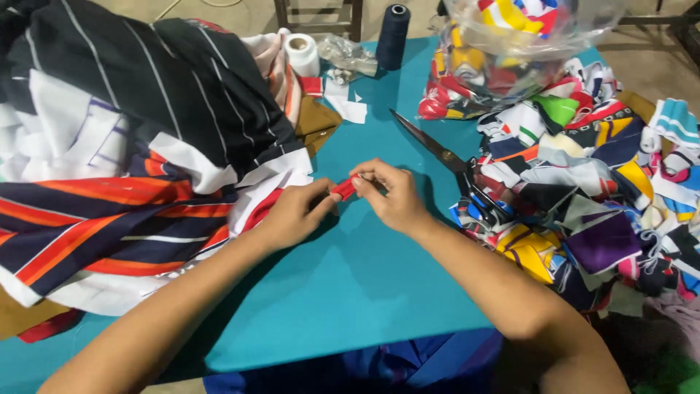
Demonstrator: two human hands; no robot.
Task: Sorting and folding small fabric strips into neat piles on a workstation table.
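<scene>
Pinching one red strip between them, left hand and right hand meet above the teal table. Clear bag at the far edge holds coloured scraps. Scissors lie just right; open table nearer.

Teal-topped table, beige floor beyond, dark wooden chair legs at the far edge

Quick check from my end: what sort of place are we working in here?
Probably a sewing or garment workshop: a teal table carries striped fabric, black scissors, a dark thread cone and a heap of colourful offcuts.
</scene>
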